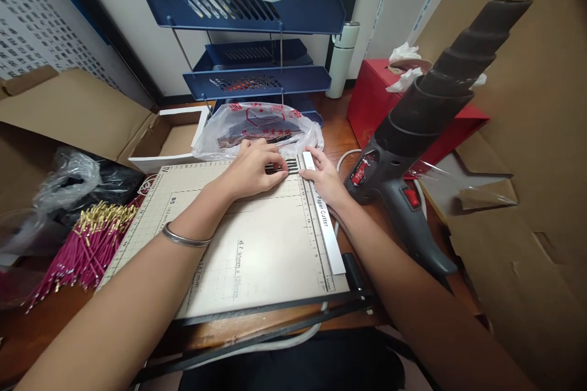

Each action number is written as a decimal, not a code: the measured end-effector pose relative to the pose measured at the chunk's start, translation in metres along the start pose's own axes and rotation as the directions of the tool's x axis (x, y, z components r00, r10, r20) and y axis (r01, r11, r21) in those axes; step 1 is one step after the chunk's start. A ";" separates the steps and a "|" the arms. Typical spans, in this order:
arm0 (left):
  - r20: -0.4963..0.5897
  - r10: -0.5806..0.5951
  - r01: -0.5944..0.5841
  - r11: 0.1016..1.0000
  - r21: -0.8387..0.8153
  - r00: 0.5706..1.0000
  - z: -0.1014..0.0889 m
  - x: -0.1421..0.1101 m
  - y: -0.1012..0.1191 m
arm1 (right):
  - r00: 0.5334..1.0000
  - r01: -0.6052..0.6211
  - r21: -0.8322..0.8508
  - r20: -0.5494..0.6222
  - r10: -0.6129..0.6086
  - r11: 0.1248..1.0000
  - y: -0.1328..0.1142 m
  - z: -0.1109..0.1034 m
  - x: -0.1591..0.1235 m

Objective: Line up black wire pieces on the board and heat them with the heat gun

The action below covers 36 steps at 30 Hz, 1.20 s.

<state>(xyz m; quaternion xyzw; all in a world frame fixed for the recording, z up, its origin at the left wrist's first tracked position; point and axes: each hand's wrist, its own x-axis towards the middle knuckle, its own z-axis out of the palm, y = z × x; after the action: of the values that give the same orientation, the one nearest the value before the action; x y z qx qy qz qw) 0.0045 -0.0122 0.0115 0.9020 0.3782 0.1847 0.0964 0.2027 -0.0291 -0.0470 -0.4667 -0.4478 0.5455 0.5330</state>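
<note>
A beige paper cutter board (257, 250) with a printed grid lies in front of me. My left hand (250, 168) rests at its far edge, fingers pressed flat on a row of thin black strips (285, 165). My right hand (323, 176) touches the far end of the white guard bar (324, 220) marked "Paper Cutter", its fingers curled against the strips' right ends. A silver bangle (183, 238) circles my left wrist. The cutter's black handle (355, 272) lies down at the near right corner.
A black heat gun (413, 128) stands right of the cutter. A clear bag of black pieces (259, 125) sits behind the board, a blue tray rack (257, 43) beyond it. Magenta wires with gold tips (82, 244) pile at left. Cardboard boxes flank both sides; a red box (380, 98) at right.
</note>
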 end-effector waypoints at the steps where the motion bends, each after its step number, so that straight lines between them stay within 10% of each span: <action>1: 0.001 -0.002 0.002 1.000 0.001 1.000 0.000 0.000 0.000 | 1.000 -0.005 0.018 0.000 0.005 1.000 0.000 0.000 0.000; 21: -0.128 -0.037 0.030 0.998 -0.057 0.991 -0.001 0.000 0.001 | 0.969 -0.122 0.194 -0.188 0.159 0.973 -0.031 0.006 -0.029; 25: -0.246 -0.148 0.129 0.988 -0.090 0.958 -0.004 -0.001 -0.003 | 0.976 0.121 -0.103 -0.168 -0.137 0.987 -0.053 -0.009 -0.094; 29: -0.266 -0.225 0.213 0.974 -0.075 0.937 -0.004 -0.002 -0.008 | 0.854 0.307 -0.429 -0.269 -0.445 0.849 -0.057 -0.023 -0.137; 32: -0.203 -0.232 0.225 0.973 -0.058 0.951 -0.003 -0.001 -0.007 | 0.948 0.211 -0.456 -0.118 -0.294 0.865 -0.052 -0.017 -0.123; 36: -0.145 -0.248 0.241 0.968 -0.063 0.958 -0.001 0.003 -0.003 | 0.959 0.203 -0.410 -0.098 -0.265 0.889 -0.046 0.005 -0.058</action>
<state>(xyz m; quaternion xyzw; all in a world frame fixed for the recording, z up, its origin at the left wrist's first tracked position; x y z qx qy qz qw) 0.0038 -0.0078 0.0117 0.8293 0.4889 0.2476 0.1095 0.2056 -0.0852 0.0013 -0.5471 -0.5602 0.3384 0.5218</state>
